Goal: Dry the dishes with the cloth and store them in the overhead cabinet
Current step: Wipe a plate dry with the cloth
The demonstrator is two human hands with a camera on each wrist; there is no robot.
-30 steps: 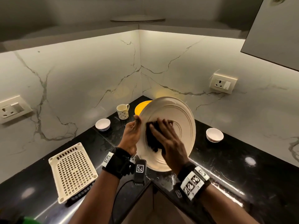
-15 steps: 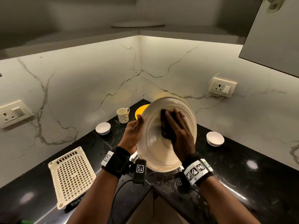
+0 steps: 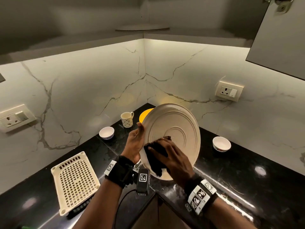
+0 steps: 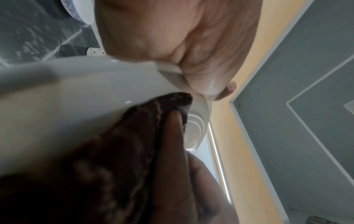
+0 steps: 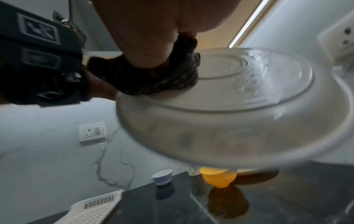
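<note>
A large cream plate (image 3: 178, 129) is held up on edge above the black counter, its ringed underside toward me. My left hand (image 3: 137, 139) grips its left rim, thumb in front and fingers behind. My right hand (image 3: 165, 151) lies with spread fingers on a dark brown cloth (image 3: 156, 164) and presses it against the plate's lower left. The left wrist view shows the cloth (image 4: 118, 144) against the plate (image 4: 76, 106) close up. In the right wrist view the cloth (image 5: 153, 75) sits bunched under my palm on the plate (image 5: 229, 124), which carries water drops at its right.
On the counter stand a patterned mug (image 3: 127, 119), a yellow dish (image 3: 145, 114), a small bowl (image 3: 106, 133) at the left, another bowl (image 3: 221, 144) at the right and a cream dish rack (image 3: 75, 182). An open cabinet door (image 3: 280, 38) hangs at the upper right. A plate (image 3: 142, 28) lies on the overhead shelf.
My right hand has slid the cloth from the plate's upper middle down to its lower left. My left hand keeps its grip on the rim. My view has tilted upward.
</note>
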